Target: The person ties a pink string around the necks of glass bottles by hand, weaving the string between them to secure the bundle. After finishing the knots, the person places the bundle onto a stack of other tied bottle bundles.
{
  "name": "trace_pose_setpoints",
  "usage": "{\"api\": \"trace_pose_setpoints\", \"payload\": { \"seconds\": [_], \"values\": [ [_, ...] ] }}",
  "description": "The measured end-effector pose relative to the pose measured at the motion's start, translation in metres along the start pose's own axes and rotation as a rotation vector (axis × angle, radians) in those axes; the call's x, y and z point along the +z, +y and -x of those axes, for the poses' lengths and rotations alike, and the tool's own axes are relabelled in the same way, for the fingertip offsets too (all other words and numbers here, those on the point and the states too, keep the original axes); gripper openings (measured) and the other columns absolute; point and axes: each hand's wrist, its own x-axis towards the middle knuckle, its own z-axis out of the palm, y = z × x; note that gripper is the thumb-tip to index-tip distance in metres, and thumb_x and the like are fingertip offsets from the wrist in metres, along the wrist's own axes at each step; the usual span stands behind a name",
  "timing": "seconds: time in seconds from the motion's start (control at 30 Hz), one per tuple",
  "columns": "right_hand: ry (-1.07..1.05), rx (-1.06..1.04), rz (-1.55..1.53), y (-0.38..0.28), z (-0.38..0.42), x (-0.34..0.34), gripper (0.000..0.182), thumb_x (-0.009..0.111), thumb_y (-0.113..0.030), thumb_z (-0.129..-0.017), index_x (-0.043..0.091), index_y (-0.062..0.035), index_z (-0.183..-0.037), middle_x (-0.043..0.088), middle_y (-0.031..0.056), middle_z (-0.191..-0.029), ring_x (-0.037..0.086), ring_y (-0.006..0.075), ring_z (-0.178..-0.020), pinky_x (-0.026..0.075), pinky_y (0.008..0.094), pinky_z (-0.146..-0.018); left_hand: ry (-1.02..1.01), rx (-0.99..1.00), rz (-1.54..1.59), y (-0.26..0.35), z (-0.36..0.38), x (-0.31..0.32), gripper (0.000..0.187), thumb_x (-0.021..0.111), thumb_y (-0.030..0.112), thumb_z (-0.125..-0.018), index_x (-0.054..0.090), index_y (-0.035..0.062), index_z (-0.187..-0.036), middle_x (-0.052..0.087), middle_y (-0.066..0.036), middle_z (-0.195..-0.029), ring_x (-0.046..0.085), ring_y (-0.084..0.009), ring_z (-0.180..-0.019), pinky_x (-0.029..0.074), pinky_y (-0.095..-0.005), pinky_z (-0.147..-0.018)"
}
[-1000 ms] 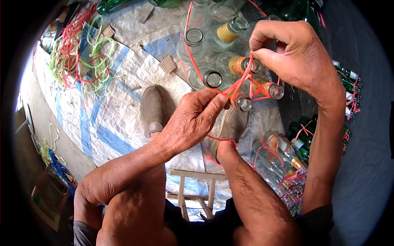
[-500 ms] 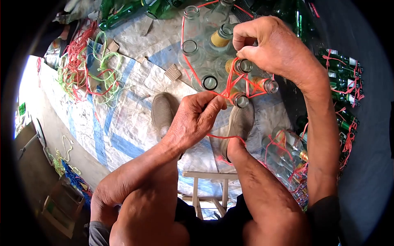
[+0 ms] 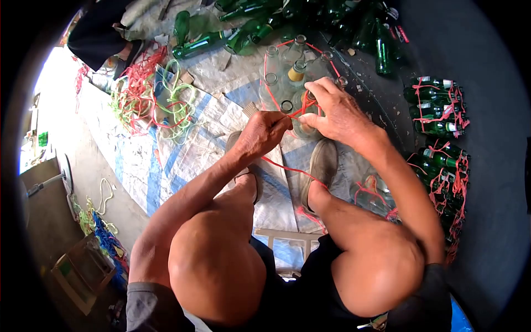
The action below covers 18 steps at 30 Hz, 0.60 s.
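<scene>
Clear glass bottles (image 3: 271, 80) stand upright in a cluster in front of my feet, with red plastic string (image 3: 267, 91) looped round their necks. My left hand (image 3: 264, 133) is closed in a pinch on the string at the near side of the cluster. A loose length of the string (image 3: 293, 168) trails from under that hand towards my right shin. Over the near right bottles is my right hand (image 3: 343, 113), thumb and forefinger spread apart beside the crossed strings. It hides several bottle necks.
Green bottles (image 3: 207, 45) lie at the back. Tied bundles of green bottles (image 3: 440, 108) lie at the right, and clear bottles (image 3: 371, 193) lie by my right leg. Tangled red and green string (image 3: 146, 97) is at the left, near another person's leg (image 3: 97, 36). A sheet (image 3: 130, 171) covers the floor.
My right hand has come down towards my left, its pinch opening into spread fingers. My left hand still grips the string. The camera view has shifted, so the bottles appear smaller.
</scene>
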Motion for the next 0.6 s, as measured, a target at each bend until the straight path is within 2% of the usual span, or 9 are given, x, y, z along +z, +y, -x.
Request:
{"api": "trace_pose_setpoints", "payload": {
  "seconds": [0.07, 0.17, 0.23, 0.3, 0.4, 0.5, 0.53, 0.6],
  "values": [
    [-0.028, 0.008, -0.006, 0.003, 0.001, -0.002, 0.073, 0.082, -0.034, -0.084, 0.052, 0.0012, -0.141, 0.055, 0.0231, -0.135, 0.059, 0.0465, -0.123, 0.052, 0.0517, -0.1, -0.03, 0.074, -0.079, 0.001, -0.005, -0.006, 0.025, 0.061, 0.019, -0.1, 0.074, -0.0024, -0.096, 0.066, -0.009, -0.072, 0.059, -0.0147, -0.068, 0.05, -0.0346, -0.066],
    [-0.101, 0.005, 0.022, 0.0, -0.002, -0.01, 0.07, 0.082, -0.034, -0.084, 0.054, 0.0004, -0.138, 0.055, 0.0234, -0.134, 0.059, 0.0474, -0.123, 0.052, 0.0523, -0.101, -0.093, 0.032, -0.196, 0.011, -0.01, -0.017, 0.025, 0.061, 0.019, -0.098, 0.075, -0.0013, -0.093, 0.067, -0.01, -0.071, 0.062, -0.0154, -0.067, 0.051, -0.0352, -0.065],
    [-0.163, 0.039, 0.062, -0.005, -0.004, -0.013, 0.066, 0.081, -0.033, -0.083, 0.056, 0.0035, -0.131, 0.056, 0.0243, -0.13, 0.06, 0.0462, -0.121, 0.052, 0.0507, -0.099, -0.124, -0.01, -0.266, 0.02, -0.014, -0.023, 0.025, 0.062, 0.019, -0.095, 0.076, -0.0011, -0.09, 0.066, -0.011, -0.069, 0.064, -0.0173, -0.066, 0.052, -0.0362, -0.064],
    [-0.207, 0.059, 0.105, -0.009, -0.011, -0.013, 0.062, 0.082, -0.032, -0.082, 0.057, 0.0046, -0.124, 0.057, 0.025, -0.126, 0.061, 0.0462, -0.118, 0.052, 0.0503, -0.098, -0.134, 0.064, -0.389, 0.024, -0.016, -0.027, 0.023, 0.063, 0.018, -0.092, 0.075, -0.001, -0.088, 0.067, -0.015, -0.069, 0.066, -0.0237, -0.063, 0.053, -0.0395, -0.064],
    [-0.239, 0.09, 0.158, -0.016, -0.018, -0.011, 0.057, 0.083, -0.03, -0.078, 0.057, 0.0035, -0.116, 0.056, 0.0255, -0.123, 0.062, 0.0477, -0.115, 0.052, 0.0516, -0.097, -0.165, 0.09, -0.559, 0.036, -0.025, -0.032, 0.022, 0.061, 0.018, -0.087, 0.073, 0.0016, -0.08, 0.07, -0.024, -0.079, 0.071, -0.043, -0.077, 0.057, -0.0498, -0.071],
    [-0.209, 0.121, 0.163, -0.02, -0.015, -0.007, 0.055, 0.083, -0.026, -0.076, 0.056, 0.0029, -0.114, 0.056, 0.0252, -0.122, 0.064, 0.0484, -0.11, 0.053, 0.052, -0.096, -0.244, 0.06, -0.696, 0.052, -0.032, -0.035, 0.022, 0.06, 0.018, -0.086, 0.074, 0.0021, -0.08, 0.071, -0.025, -0.083, 0.07, -0.0463, -0.082, 0.057, -0.0526, -0.074],
    [-0.176, 0.12, 0.152, -0.017, -0.014, -0.002, 0.054, 0.082, -0.025, -0.076, 0.057, 0.003, -0.114, 0.056, 0.0249, -0.121, 0.064, 0.0482, -0.109, 0.053, 0.052, -0.096, -0.225, 0.132, -0.735, 0.051, -0.034, -0.034, 0.02, 0.061, 0.016, -0.087, 0.069, 0.0013, -0.076, 0.067, -0.022, -0.073, 0.069, -0.0394, -0.07, 0.055, -0.047, -0.068],
    [-0.131, 0.13, 0.139, -0.017, -0.015, 0.002, 0.051, 0.08, -0.022, -0.076, 0.057, 0.0028, -0.114, 0.056, 0.0246, -0.121, 0.065, 0.0478, -0.108, 0.053, 0.0521, -0.095, -0.249, 0.204, -0.854, 0.054, -0.041, -0.036, 0.021, 0.061, 0.018, -0.086, 0.07, 0.0016, -0.076, 0.068, -0.022, -0.076, 0.069, -0.0419, -0.073, 0.056, -0.0489, -0.069]
  ]
}}
